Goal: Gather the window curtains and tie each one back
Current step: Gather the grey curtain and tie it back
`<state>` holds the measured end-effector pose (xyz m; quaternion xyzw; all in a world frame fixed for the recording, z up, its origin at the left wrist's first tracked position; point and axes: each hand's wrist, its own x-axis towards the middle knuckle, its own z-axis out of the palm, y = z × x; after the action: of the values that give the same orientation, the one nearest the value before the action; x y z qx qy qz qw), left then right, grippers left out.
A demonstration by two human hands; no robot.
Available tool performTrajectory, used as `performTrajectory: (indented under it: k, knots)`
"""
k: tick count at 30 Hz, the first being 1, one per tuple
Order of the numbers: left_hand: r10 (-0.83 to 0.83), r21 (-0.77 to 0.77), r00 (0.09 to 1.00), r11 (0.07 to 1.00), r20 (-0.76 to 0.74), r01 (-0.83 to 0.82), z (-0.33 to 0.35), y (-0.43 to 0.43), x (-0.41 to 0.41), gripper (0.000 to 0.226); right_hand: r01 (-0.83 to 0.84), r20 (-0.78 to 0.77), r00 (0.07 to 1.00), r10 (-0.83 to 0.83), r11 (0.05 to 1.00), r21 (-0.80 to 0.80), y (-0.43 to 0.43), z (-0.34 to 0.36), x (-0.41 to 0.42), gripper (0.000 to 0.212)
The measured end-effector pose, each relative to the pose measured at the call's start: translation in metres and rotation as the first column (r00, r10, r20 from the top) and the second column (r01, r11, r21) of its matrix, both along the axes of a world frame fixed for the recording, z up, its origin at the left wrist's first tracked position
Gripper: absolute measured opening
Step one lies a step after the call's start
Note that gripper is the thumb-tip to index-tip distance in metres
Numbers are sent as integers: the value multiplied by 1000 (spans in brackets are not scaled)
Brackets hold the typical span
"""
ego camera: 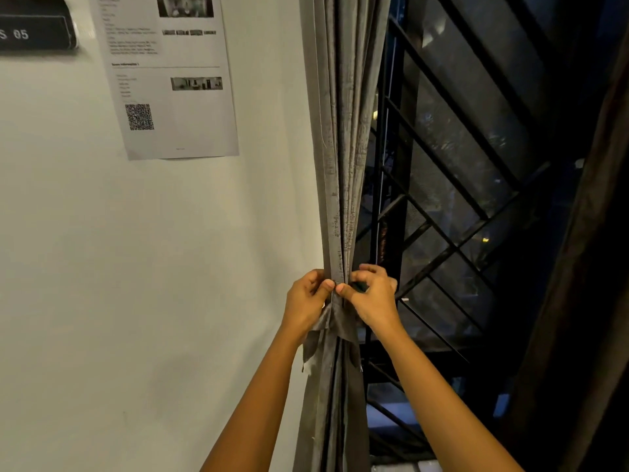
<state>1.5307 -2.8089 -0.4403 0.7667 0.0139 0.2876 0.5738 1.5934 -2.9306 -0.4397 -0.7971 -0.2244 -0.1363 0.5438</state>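
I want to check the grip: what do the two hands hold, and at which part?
Both the left hand and the right hand pinch the gathered grey curtain at its narrow waist, above the fabric tie.

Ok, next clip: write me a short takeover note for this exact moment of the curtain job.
Left hand: pinching the gathered grey curtain from its left.
Right hand: pinching from the right, thumbs nearly touching.
Tie-back strip: wrapped around the bundle just below both hands, ends dangling.
Done: this curtain is gathered beside the window grille.
Left: secure the tie, then the dark curtain at far right.

Both hands [340,294] pinching gathered grey curtain [343,148], apparently a tie-back [332,321], dark window grille [442,206]
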Motion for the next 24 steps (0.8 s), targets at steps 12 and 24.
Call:
performTrajectory:
  k: [12, 24]
  knots:
    - [89, -41, 994, 995, -64, -92, -2, -4, -2, 31, -102, -30, 994, 106, 990, 96, 8, 1, -17, 14]
    - [63, 509, 959, 856, -277, 91, -30, 26, -27, 38, -33, 24, 999, 32, 999, 6, 4, 6, -17, 17]
